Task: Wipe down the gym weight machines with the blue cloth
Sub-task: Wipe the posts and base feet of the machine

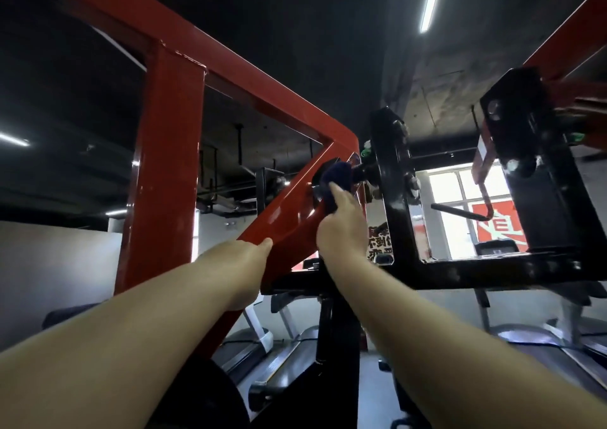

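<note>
Both arms are reaching up toward the red frame [170, 153]. My right hand [341, 228] is pinching the blue cloth [335, 176] and pressing it against the black pivot [363, 172], where the slanted red beam [289, 205] meets the black bracket [392, 166]. Dark and bunched, the cloth is sitting just above my fingers. My left hand [249, 264], lower down, is gripping the beam's edge, fingers mostly hidden behind it.

Blue cloth [335, 179]: dark blue, bunched, pressed against the black pivot hub at the upper end of the diagonal beam. Weight machine [170, 153]: glossy red steel frame, upright post, angled beams, black brackets at right.
</note>
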